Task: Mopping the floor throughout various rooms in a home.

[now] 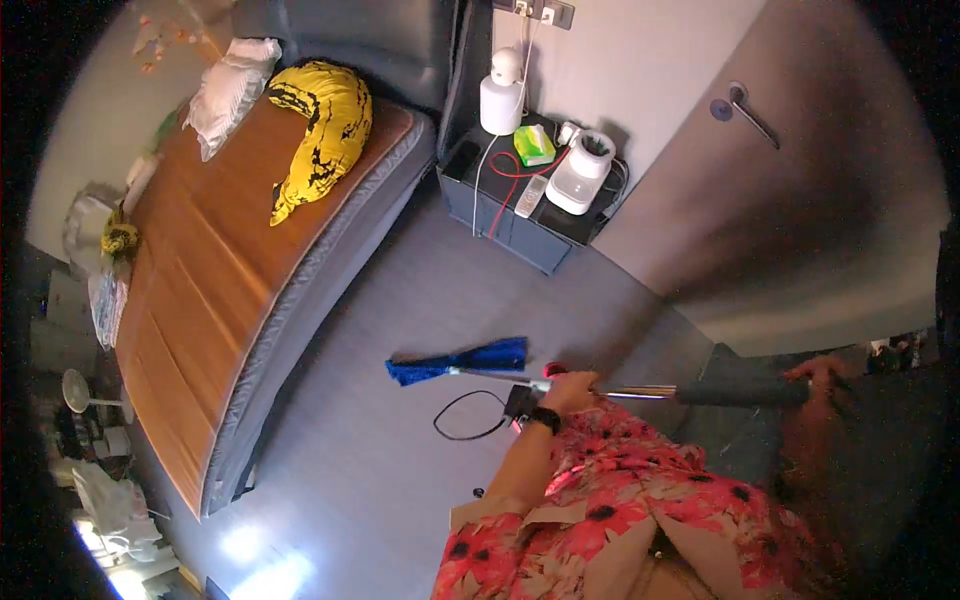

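A flat mop with a blue cloth head (480,360) lies its head on the grey floor, left of my hands. My left hand (571,391), with a black band at the wrist, is closed round the lower part of the mop's metal pole (637,391). At the far end of the thick dark grip (739,394), my right hand (816,375) is wrapped on the handle in dim light. A black box-like thing (519,405) with a looped black cord (471,436) is beside my left wrist; what holds it is hidden. A small red thing (553,369) shows behind that hand.
A bed with a brown cover (202,255) stands at left, bearing a yellow banana-shaped pillow (330,135) and a white pillow (232,94). A dark bedside cabinet (495,217) holds a white appliance (581,176), a remote (531,196) and cables. A door (795,202) is at right.
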Demonstrator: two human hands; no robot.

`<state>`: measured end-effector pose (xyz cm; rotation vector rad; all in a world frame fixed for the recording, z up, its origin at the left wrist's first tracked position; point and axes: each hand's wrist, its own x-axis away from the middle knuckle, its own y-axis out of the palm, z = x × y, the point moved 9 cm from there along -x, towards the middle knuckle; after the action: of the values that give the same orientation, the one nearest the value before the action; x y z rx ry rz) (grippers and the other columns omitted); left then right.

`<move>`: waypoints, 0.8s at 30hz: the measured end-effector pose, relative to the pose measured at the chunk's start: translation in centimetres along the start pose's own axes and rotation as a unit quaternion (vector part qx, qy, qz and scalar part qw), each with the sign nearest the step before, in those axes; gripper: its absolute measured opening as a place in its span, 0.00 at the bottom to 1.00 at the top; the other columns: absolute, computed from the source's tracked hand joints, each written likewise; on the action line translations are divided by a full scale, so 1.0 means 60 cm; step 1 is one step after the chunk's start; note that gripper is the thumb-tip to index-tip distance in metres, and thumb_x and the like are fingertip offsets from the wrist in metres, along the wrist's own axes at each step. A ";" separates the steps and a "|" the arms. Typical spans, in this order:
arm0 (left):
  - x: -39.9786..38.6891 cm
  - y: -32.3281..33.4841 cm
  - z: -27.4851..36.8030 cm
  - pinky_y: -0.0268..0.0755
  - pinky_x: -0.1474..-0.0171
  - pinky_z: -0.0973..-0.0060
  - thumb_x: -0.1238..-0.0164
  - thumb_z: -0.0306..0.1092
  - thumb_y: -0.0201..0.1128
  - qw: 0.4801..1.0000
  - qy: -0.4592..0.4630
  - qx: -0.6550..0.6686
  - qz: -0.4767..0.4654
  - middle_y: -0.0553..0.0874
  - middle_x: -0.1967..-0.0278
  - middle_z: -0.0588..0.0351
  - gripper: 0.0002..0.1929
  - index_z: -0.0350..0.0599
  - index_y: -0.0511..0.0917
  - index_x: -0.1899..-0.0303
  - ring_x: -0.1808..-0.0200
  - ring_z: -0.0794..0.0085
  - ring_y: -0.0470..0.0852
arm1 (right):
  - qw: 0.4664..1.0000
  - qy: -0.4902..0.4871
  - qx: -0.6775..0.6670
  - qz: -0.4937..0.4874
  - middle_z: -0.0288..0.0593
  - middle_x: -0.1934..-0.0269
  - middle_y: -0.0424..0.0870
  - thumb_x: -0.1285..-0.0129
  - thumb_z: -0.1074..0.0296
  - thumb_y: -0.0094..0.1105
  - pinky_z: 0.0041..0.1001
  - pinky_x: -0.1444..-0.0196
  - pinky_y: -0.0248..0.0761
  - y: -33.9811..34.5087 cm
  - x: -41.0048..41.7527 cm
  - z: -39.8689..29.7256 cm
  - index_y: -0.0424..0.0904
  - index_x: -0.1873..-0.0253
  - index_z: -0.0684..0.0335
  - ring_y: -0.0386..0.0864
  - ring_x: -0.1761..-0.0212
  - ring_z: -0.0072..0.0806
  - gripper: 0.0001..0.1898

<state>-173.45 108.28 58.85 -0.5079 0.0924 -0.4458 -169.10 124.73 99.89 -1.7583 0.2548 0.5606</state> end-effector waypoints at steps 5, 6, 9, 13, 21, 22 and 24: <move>0.121 0.005 -0.123 0.70 0.57 0.58 0.53 0.47 0.64 0.987 -0.149 0.015 0.053 0.83 0.64 0.47 0.16 0.47 0.78 0.66 0.59 0.52 0.79 | 0.921 0.224 -0.307 -0.087 0.43 0.66 0.74 0.36 0.73 0.43 0.27 0.56 0.70 0.127 0.025 -0.005 0.68 0.60 0.63 0.75 0.66 0.29 0.03; 0.130 -0.011 -0.114 0.70 0.56 0.58 0.53 0.46 0.64 0.983 -0.180 0.008 0.031 0.83 0.64 0.47 0.16 0.48 0.79 0.65 0.59 0.52 0.79 | 0.955 0.155 -0.196 -0.158 0.42 0.67 0.75 0.33 0.70 0.42 0.27 0.56 0.70 0.148 0.022 -0.024 0.67 0.59 0.63 0.76 0.65 0.27 0.05; 0.206 -0.019 -0.186 0.70 0.56 0.58 0.52 0.41 0.63 0.965 -0.242 0.000 0.102 0.82 0.65 0.46 0.13 0.49 0.80 0.64 0.59 0.53 0.79 | 0.873 0.155 -0.416 -0.201 0.40 0.69 0.78 0.33 0.65 0.44 0.27 0.58 0.69 0.239 0.025 -0.062 0.71 0.61 0.62 0.76 0.64 0.26 0.08; 0.307 -0.006 -0.253 0.70 0.56 0.59 0.49 0.33 0.61 0.922 -0.284 0.106 0.240 0.83 0.68 0.49 0.07 0.49 0.80 0.67 0.61 0.53 0.79 | 0.870 -0.026 -0.385 -0.307 0.43 0.68 0.82 0.36 0.69 0.50 0.26 0.60 0.71 0.284 0.030 -0.140 0.76 0.62 0.63 0.77 0.64 0.24 0.06; 0.252 0.087 -0.147 0.71 0.59 0.64 0.57 0.23 0.60 0.888 -0.297 -0.026 0.350 0.82 0.69 0.50 0.13 0.47 0.80 0.65 0.63 0.56 0.80 | 0.674 -0.130 -0.566 -0.456 0.46 0.62 0.82 0.42 0.76 0.56 0.23 0.60 0.74 0.231 -0.003 -0.046 0.76 0.60 0.68 0.80 0.61 0.26 0.06; 0.218 0.110 -0.123 0.73 0.60 0.68 0.63 0.19 0.61 0.891 -0.285 -0.036 0.350 0.82 0.68 0.51 0.19 0.45 0.80 0.62 0.62 0.58 0.80 | 0.670 -0.135 -0.546 -0.485 0.46 0.63 0.83 0.42 0.76 0.58 0.24 0.60 0.74 0.222 -0.018 -0.011 0.76 0.60 0.67 0.81 0.62 0.26 0.06; 0.129 0.131 -0.054 0.72 0.59 0.66 0.57 0.23 0.62 0.889 -0.255 -0.012 0.380 0.82 0.69 0.49 0.14 0.45 0.81 0.63 0.62 0.56 0.80 | 0.668 -0.154 -0.545 -0.484 0.47 0.63 0.82 0.42 0.77 0.55 0.27 0.57 0.73 0.196 -0.061 0.062 0.75 0.60 0.67 0.81 0.59 0.29 0.05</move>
<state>-164.07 109.59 52.36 -0.5560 -0.2098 0.4664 -178.45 124.76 91.07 -2.4744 -1.5090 0.1431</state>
